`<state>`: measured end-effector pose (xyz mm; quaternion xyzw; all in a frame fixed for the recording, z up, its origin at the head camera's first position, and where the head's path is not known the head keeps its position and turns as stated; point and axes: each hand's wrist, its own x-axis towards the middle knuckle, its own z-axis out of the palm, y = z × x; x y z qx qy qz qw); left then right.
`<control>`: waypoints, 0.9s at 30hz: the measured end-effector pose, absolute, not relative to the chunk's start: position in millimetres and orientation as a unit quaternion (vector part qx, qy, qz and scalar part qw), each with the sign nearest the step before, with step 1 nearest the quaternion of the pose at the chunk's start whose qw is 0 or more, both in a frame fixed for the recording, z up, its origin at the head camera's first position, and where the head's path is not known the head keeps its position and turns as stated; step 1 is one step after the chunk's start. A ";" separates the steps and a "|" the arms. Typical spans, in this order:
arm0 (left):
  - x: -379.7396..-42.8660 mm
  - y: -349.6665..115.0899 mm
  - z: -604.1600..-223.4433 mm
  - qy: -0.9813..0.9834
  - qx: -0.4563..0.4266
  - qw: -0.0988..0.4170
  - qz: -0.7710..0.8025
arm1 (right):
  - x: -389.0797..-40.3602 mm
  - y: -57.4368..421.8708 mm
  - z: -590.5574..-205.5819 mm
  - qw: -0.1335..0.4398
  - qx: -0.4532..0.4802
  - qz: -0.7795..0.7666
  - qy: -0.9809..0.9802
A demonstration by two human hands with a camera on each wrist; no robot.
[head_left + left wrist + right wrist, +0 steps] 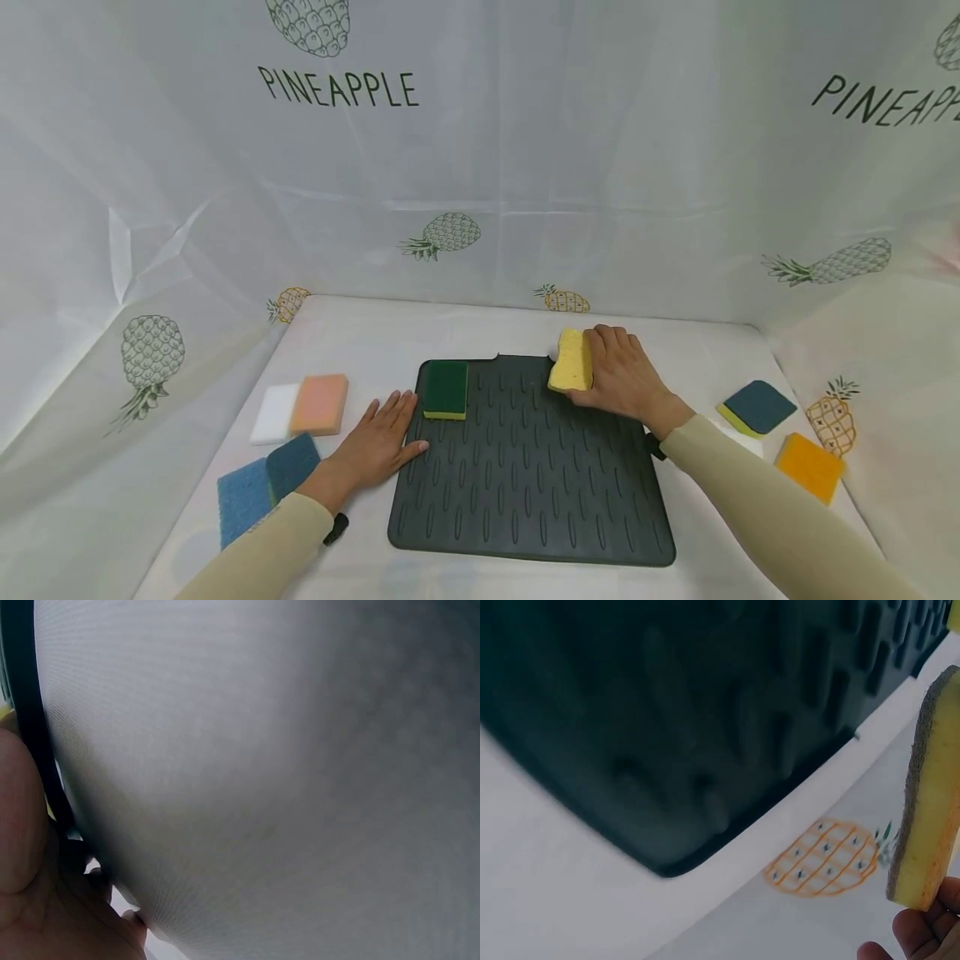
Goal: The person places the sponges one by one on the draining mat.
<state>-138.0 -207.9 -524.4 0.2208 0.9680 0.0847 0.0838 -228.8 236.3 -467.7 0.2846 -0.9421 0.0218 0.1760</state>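
My left hand [378,442] lies with straight fingers across the left edge of a dark grey ribbed mat [525,500]. Beside it on the mat's upper left corner sits a sponge with a dark green top [446,386] and yellow sides. Near the mat's far edge, my right hand [618,371] grips a yellow sponge [570,358] with a notched side. In the right wrist view this sponge [934,795] stands off the mat and shows a grey scouring layer. A blurred pale grey surface fills most of the left wrist view, beside part of the left hand [45,900].
Left of the mat lie a white sponge [272,414], a peach sponge [321,404], a dark blue sponge [292,467] and a light blue sponge [243,504]. To the right are a blue-and-yellow sponge [759,407] and an orange sponge [812,467]. A pineapple-print sheet [600,167] rises behind the table.
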 end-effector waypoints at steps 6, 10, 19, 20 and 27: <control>-137.8 -209.0 -523.7 0.969 0.220 0.080 0.083 | -229.2 210.4 -470.0 0.167 0.310 0.022 -0.936; -138.5 -209.9 -522.8 0.968 0.220 0.080 0.088 | -229.7 191.0 -471.0 0.154 0.320 0.020 -0.935; -138.4 -209.2 -523.2 0.968 0.221 0.078 0.087 | -229.1 151.8 -479.6 0.109 0.356 0.035 -0.927; -138.3 -208.7 -523.1 0.968 0.222 0.078 0.089 | -229.1 148.6 -481.0 0.106 0.358 0.033 -0.927; -138.1 -208.3 -523.3 0.967 0.225 0.077 0.090 | -229.4 131.8 -487.1 0.073 0.362 0.034 -0.929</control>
